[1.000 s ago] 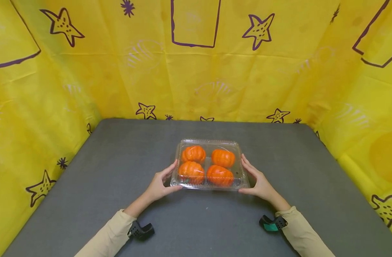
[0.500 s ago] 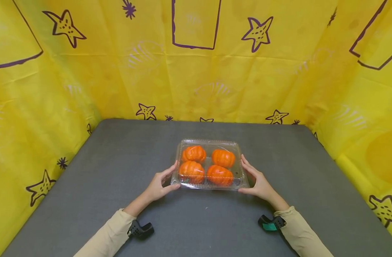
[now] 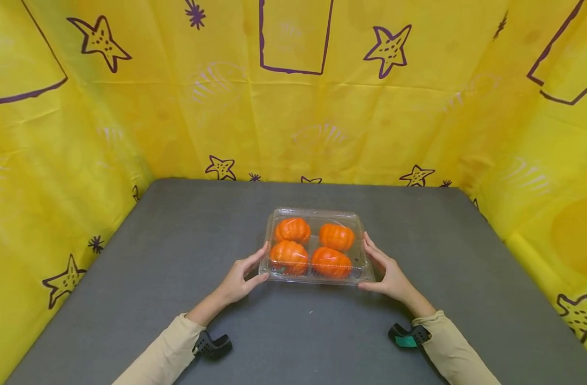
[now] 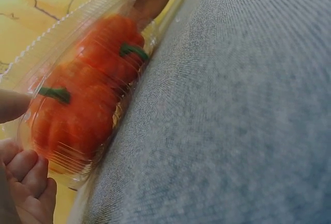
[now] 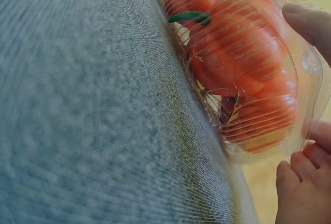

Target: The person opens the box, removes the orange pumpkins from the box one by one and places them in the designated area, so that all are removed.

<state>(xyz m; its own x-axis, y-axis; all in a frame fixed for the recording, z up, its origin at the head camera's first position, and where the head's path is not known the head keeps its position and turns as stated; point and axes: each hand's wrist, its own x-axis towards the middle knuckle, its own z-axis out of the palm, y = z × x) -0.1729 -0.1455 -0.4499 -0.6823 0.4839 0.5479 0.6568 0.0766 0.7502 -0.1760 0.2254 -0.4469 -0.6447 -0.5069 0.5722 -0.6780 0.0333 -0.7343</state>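
A clear plastic clamshell container (image 3: 357, 254), lid down, sits on the grey table. Several small orange pumpkins (image 3: 288, 258) show through it, arranged in two rows; green stems appear in both wrist views. My left hand (image 3: 237, 279) grips the container's left side, thumb at the near corner and fingers along the edge. On the opposite side my right hand (image 3: 392, 278) holds the right edge in the same way. The left wrist view shows the left fingers (image 4: 31, 169) curled beside the container's end. In the right wrist view, the right thumb (image 5: 313, 25) lies against the rim.
The grey cloth-covered table (image 3: 313, 342) extends around the container on all sides. A yellow curtain (image 3: 293, 117) with starfish drawings encloses the back and both sides. Each wrist carries a black device (image 3: 213, 345) below a beige sleeve (image 3: 161, 350).
The left thumb has drawn back slightly leftward along the near corner. The container and right hand stay essentially in place, while the head view shifts a little.
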